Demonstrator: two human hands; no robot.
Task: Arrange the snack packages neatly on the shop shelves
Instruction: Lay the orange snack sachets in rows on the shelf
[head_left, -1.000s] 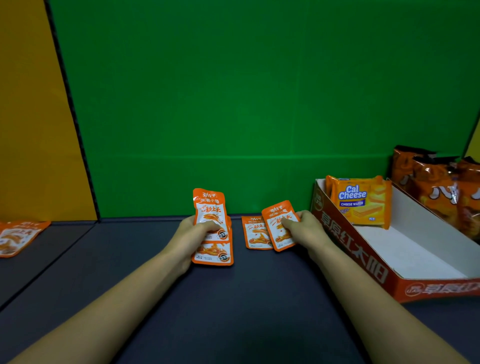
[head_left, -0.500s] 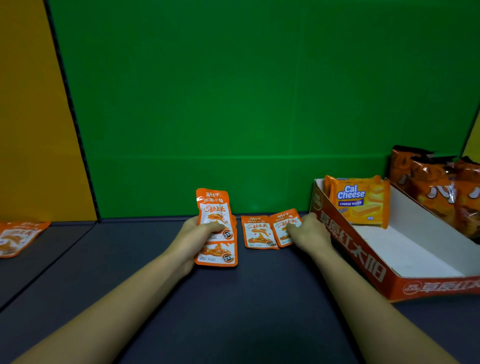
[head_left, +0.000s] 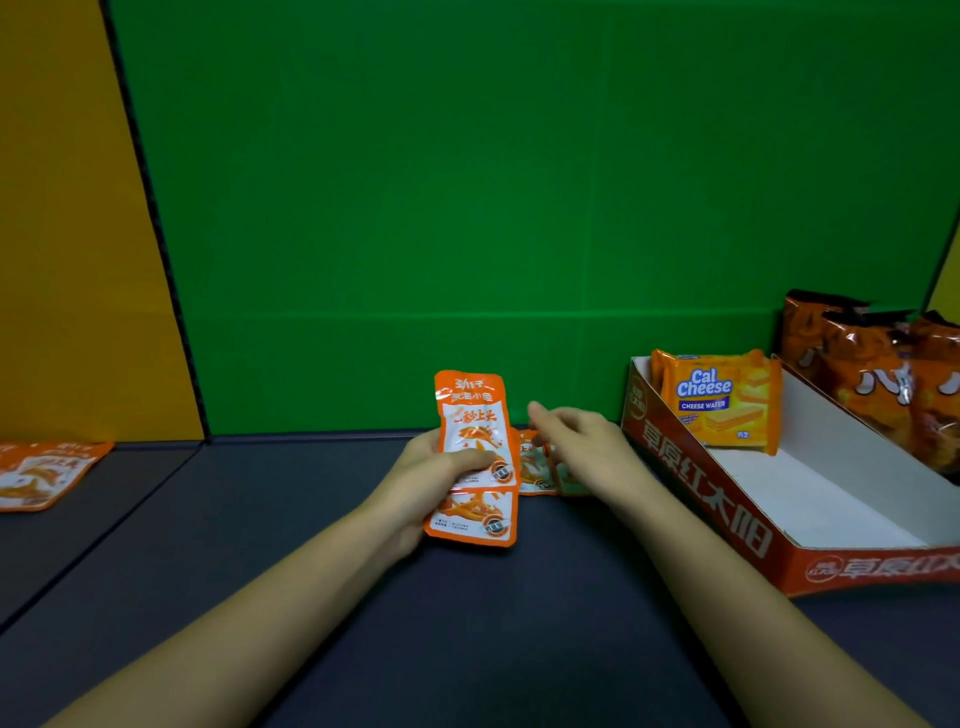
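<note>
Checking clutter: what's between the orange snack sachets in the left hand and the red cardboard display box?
Head view: the right hand, over small orange sachets lying flat on the dark shelf.

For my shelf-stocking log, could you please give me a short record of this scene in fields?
left hand: grips held packets, orange, at least two, overlapped
right hand: fingers relaxed, over flat packets; contact unclear
shelf: dark surface, green back wall
display box: red, holds one Cal Cheese pack, upright at its far end
right of box: chip bags, standing
far left: loose packets, lying flat
</note>
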